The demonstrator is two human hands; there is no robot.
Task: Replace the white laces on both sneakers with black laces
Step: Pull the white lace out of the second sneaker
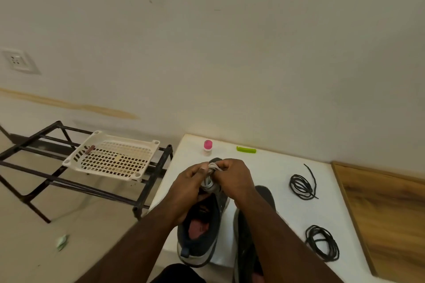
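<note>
White counter (271,172) carries both sneakers; left sneaker (202,232) sits at its near-left edge, second sneaker (243,236) just beside. Both hands close together over the tongue: left hand (188,187) and right hand (233,178) pinching the white lace (213,167). Best to loosen each crossing from the top and draw it out evenly rather than yank. Black laces (301,185) coiled to the right, untouched.
</note>
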